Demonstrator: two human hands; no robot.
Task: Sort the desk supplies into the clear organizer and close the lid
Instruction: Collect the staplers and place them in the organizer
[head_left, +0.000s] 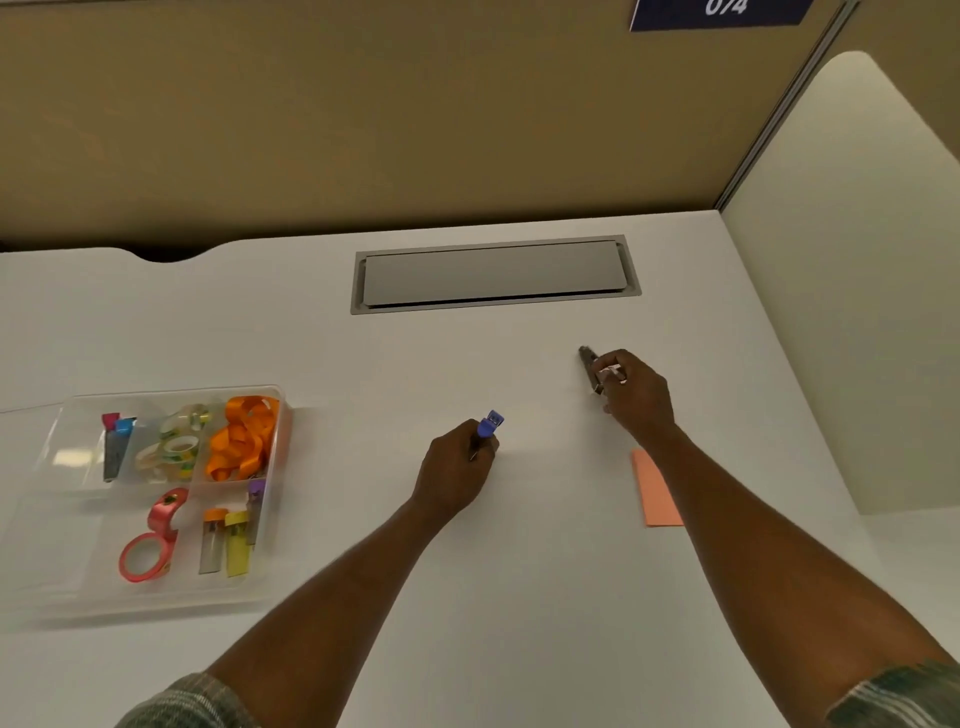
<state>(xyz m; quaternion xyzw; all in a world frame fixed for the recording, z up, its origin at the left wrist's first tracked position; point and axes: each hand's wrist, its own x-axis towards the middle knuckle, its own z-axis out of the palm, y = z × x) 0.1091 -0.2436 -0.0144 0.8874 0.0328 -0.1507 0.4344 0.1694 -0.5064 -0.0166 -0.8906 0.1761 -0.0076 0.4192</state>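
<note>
The clear organizer lies open at the left of the white desk, holding lead cases, clear tape rolls, an orange ribbon and a red tape dispenser. My left hand is at mid-desk, closed around a small case with a blue-purple cap that sticks out above the fingers. My right hand is farther right, fingers pinched on a small dark grey object resting at the desk surface. A pink sticky-note pad lies beside my right forearm.
A grey cable hatch is set into the desk at the back. A tan partition wall rises behind the desk, and a white divider panel stands at the right. The organizer's clear lid seems to lie flat at its left.
</note>
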